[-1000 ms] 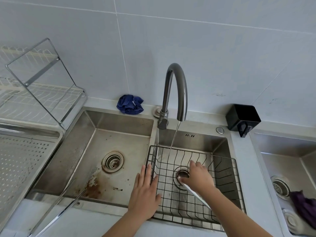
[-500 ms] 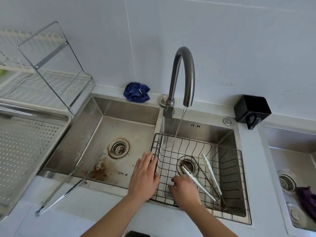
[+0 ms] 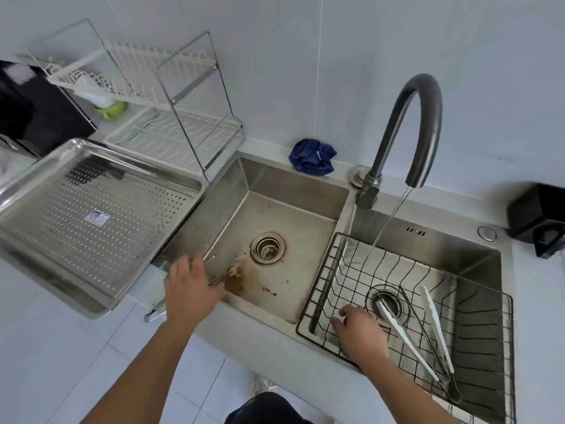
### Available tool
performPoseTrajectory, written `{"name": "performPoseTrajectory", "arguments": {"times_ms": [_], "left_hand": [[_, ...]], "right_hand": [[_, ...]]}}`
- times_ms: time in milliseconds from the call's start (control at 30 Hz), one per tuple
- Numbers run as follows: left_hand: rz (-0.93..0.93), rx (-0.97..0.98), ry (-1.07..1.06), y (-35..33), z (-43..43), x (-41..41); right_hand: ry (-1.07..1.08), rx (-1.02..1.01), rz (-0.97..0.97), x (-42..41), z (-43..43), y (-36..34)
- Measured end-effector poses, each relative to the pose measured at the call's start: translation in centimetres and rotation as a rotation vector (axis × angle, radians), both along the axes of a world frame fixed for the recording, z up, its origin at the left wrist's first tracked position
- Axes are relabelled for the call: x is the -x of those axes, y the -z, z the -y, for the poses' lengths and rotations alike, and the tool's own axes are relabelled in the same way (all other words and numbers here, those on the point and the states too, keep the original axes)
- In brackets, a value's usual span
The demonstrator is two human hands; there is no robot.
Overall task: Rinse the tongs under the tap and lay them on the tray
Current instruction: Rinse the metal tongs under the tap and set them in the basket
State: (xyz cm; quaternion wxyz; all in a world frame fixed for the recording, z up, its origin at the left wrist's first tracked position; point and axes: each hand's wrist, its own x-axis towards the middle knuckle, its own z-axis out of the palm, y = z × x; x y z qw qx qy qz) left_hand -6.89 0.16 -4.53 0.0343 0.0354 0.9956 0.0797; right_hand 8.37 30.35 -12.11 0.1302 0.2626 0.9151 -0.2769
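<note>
Tongs lie in wire basket inside sink.

a crumpled blue cloth lies on the counter behind the left sink, which has brown stains near its drain. a wire basket sits in the right sink. a dish rack stands against the wall.

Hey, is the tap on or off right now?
On. A thin stream of water falls from the spout of the tap into the wire basket below it.
</note>
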Motion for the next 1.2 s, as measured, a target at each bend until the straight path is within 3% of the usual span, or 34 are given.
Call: {"name": "performPoseTrajectory", "arguments": {"times_ms": [100, 300, 533, 800, 867, 1000, 1067, 1200], "left_hand": [[0.122, 0.039, -0.140, 0.4, 2.7, 0.0], [0.298, 0.085, -0.193, 0.9, 4.2, -0.3], [0.206, 0.026, -0.141, 1.5, 4.2, 0.1], [0.129, -0.214, -0.162, 0.9, 1.4, 0.4], [0.133, -0.354, -0.204, 0.6, 0.0, 0.6], [0.295, -1.000, -0.417, -1.6, -4.0, -0.4], [0.435, -1.227, -0.422, -2.4, -5.9, -1.6], [0.686, -1.272, -0.203, -3.1, -9.2, -4.5]], "right_hand": [[0.026, 0.013, -0.040, -0.4, 0.2, 0.4], [0.042, 0.045, -0.032, -0.3, -0.2, 0.6], [0.054, 0.072, 0.000, -0.2, -0.3, 0.9], [0.062, 0.088, -0.004, -0.3, -0.5, 0.9], [0.066, 0.086, 0.000, -0.3, -0.5, 0.7], [0.067, 0.089, 0.010, -0.4, -0.5, 0.0], [0.068, 0.092, 0.014, -0.4, -0.5, -0.4], [0.086, 0.130, 0.021, -0.4, -0.5, -1.0]]}}
